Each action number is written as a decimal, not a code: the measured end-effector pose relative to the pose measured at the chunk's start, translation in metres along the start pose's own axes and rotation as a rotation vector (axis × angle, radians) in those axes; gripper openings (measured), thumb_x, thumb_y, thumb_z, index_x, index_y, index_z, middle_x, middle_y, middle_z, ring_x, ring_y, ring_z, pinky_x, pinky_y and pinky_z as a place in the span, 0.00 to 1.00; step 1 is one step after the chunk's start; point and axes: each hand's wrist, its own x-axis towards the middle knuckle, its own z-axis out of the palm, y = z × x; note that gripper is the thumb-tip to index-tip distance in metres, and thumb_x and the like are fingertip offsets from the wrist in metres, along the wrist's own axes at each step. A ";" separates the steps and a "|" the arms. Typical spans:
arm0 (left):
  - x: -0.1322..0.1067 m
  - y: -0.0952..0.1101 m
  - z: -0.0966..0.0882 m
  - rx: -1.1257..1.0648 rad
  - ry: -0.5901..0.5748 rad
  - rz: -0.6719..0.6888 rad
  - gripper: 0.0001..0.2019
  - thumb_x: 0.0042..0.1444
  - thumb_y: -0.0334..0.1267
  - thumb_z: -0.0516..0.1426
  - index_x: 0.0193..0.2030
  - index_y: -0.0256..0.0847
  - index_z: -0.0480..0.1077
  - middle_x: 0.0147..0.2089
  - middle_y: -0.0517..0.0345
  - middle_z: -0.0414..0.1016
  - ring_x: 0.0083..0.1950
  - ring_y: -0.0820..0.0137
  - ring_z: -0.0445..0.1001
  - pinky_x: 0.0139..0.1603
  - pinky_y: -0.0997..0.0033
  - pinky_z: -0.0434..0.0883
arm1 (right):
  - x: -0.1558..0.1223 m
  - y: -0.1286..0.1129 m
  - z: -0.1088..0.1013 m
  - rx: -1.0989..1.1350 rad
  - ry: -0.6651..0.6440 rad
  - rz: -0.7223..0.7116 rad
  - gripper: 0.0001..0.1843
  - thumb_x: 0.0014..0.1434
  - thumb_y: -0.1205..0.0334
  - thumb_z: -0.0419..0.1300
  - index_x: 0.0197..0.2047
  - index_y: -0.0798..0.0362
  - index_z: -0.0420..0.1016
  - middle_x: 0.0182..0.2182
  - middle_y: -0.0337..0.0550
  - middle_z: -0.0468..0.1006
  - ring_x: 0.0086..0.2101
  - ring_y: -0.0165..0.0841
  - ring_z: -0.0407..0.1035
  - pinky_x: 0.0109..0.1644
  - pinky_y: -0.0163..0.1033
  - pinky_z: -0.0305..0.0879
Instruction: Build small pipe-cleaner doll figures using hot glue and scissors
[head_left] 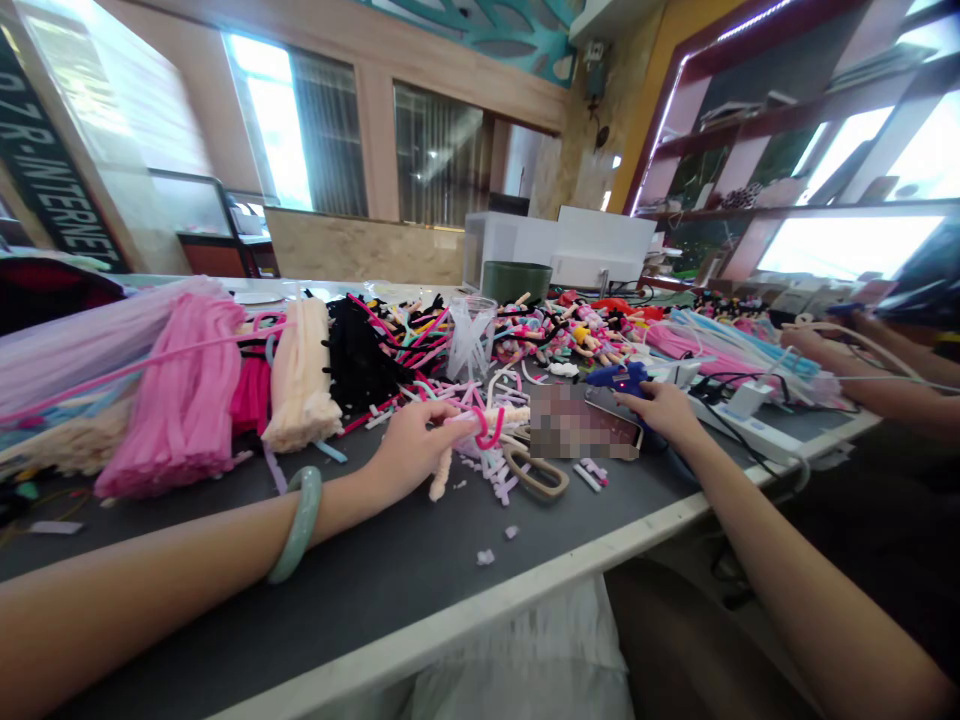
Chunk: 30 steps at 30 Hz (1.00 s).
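My left hand (420, 450) pinches a small twisted piece of pink and cream pipe cleaner (476, 425) above the grey tabletop (225, 560), and a pale green bangle (300, 525) circles that wrist. My right hand (664, 412) grips a blue hot glue gun (622, 380) with a red light. Between my hands lie a smartphone (585, 425), partly covered by a blurred patch, and tan-handled scissors (536, 472). Pale pipe-cleaner scraps (495, 480) are scattered below my left hand.
Bundles of pink, cream and black pipe cleaners (300, 375) fill the far left, with small doll bodies (577, 335) beyond my hands. A white power strip (750, 430) sits at the right. A co-worker's forearms (847, 350) reach in at the right, and the table's front edge (487, 610) runs near me.
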 end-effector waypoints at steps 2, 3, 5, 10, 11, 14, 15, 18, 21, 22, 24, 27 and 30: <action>-0.001 0.000 0.000 0.007 0.001 0.003 0.15 0.57 0.47 0.51 0.25 0.40 0.65 0.07 0.67 0.63 0.11 0.74 0.64 0.23 0.75 0.56 | 0.000 0.001 0.001 -0.004 -0.002 0.005 0.22 0.47 0.43 0.56 0.21 0.55 0.69 0.18 0.44 0.71 0.23 0.36 0.64 0.27 0.38 0.53; -0.001 0.001 0.000 0.012 0.005 0.009 0.15 0.57 0.47 0.51 0.25 0.40 0.65 0.07 0.68 0.63 0.12 0.74 0.65 0.23 0.75 0.57 | 0.000 0.001 0.001 -0.006 -0.003 0.006 0.22 0.47 0.43 0.56 0.21 0.54 0.69 0.18 0.44 0.70 0.23 0.36 0.64 0.27 0.38 0.53; -0.002 0.003 0.001 0.029 0.006 0.020 0.16 0.57 0.47 0.51 0.25 0.40 0.66 0.07 0.68 0.63 0.12 0.74 0.65 0.25 0.75 0.59 | 0.001 0.000 0.001 -0.006 -0.008 0.007 0.22 0.48 0.43 0.56 0.20 0.54 0.68 0.17 0.44 0.70 0.23 0.35 0.64 0.27 0.38 0.53; -0.003 0.007 0.001 0.035 -0.026 -0.009 0.15 0.58 0.47 0.51 0.28 0.39 0.67 0.07 0.68 0.64 0.11 0.73 0.65 0.24 0.76 0.59 | 0.004 -0.005 -0.003 -0.007 -0.037 0.003 0.19 0.48 0.46 0.57 0.18 0.53 0.66 0.16 0.42 0.69 0.21 0.33 0.63 0.26 0.37 0.53; -0.003 0.007 0.001 0.031 -0.026 -0.012 0.15 0.58 0.47 0.51 0.28 0.39 0.67 0.07 0.68 0.64 0.11 0.73 0.65 0.24 0.76 0.58 | 0.005 -0.006 -0.003 -0.010 -0.040 0.003 0.19 0.48 0.46 0.57 0.18 0.53 0.66 0.16 0.41 0.69 0.21 0.33 0.63 0.25 0.37 0.53; -0.002 0.006 0.001 0.021 -0.024 -0.011 0.14 0.58 0.47 0.51 0.29 0.40 0.66 0.07 0.68 0.64 0.11 0.73 0.65 0.21 0.76 0.56 | 0.006 -0.007 -0.006 -0.024 -0.036 0.015 0.19 0.48 0.46 0.58 0.19 0.53 0.66 0.16 0.40 0.67 0.22 0.34 0.63 0.26 0.37 0.52; -0.002 0.005 0.001 0.019 -0.025 -0.011 0.14 0.58 0.47 0.51 0.29 0.40 0.66 0.07 0.68 0.64 0.11 0.73 0.65 0.21 0.76 0.56 | 0.005 -0.006 -0.007 -0.031 -0.034 0.025 0.19 0.48 0.46 0.58 0.19 0.53 0.67 0.16 0.40 0.67 0.22 0.34 0.63 0.26 0.37 0.52; -0.002 0.006 0.002 0.016 -0.033 -0.013 0.14 0.58 0.47 0.51 0.29 0.39 0.66 0.07 0.68 0.64 0.10 0.73 0.65 0.21 0.76 0.56 | 0.003 -0.006 -0.011 -0.056 -0.039 0.056 0.18 0.48 0.47 0.58 0.20 0.53 0.67 0.16 0.40 0.67 0.23 0.34 0.64 0.26 0.37 0.53; -0.002 0.006 0.002 0.011 -0.034 -0.011 0.14 0.58 0.47 0.51 0.29 0.39 0.67 0.07 0.67 0.64 0.11 0.73 0.65 0.22 0.76 0.58 | 0.001 -0.006 -0.015 -0.091 -0.047 0.083 0.18 0.48 0.47 0.58 0.18 0.53 0.65 0.15 0.40 0.66 0.22 0.34 0.64 0.26 0.36 0.53; -0.002 0.006 0.002 0.009 -0.034 -0.011 0.14 0.58 0.47 0.51 0.29 0.39 0.67 0.07 0.68 0.64 0.11 0.74 0.65 0.22 0.76 0.58 | 0.001 -0.006 -0.016 -0.104 -0.049 0.092 0.19 0.48 0.48 0.58 0.18 0.53 0.65 0.15 0.40 0.65 0.22 0.34 0.63 0.26 0.36 0.53; -0.002 0.006 0.002 0.003 -0.040 -0.015 0.14 0.58 0.46 0.51 0.30 0.38 0.67 0.07 0.68 0.64 0.10 0.74 0.65 0.22 0.77 0.58 | 0.000 -0.006 -0.018 -0.130 -0.051 0.112 0.19 0.49 0.48 0.59 0.17 0.52 0.64 0.15 0.40 0.64 0.22 0.34 0.63 0.26 0.36 0.53; -0.001 0.006 0.001 -0.009 -0.049 -0.020 0.13 0.58 0.45 0.51 0.30 0.38 0.67 0.07 0.68 0.64 0.10 0.74 0.65 0.21 0.77 0.57 | 0.001 -0.007 -0.020 -0.154 -0.054 0.132 0.19 0.48 0.50 0.60 0.16 0.52 0.63 0.14 0.40 0.64 0.23 0.35 0.64 0.26 0.36 0.53; -0.001 0.006 0.001 -0.005 -0.037 -0.021 0.13 0.58 0.45 0.51 0.29 0.38 0.67 0.07 0.68 0.64 0.10 0.74 0.65 0.21 0.77 0.56 | 0.000 -0.009 -0.021 -0.164 -0.049 0.149 0.18 0.49 0.50 0.60 0.17 0.53 0.65 0.15 0.41 0.66 0.24 0.36 0.65 0.26 0.36 0.54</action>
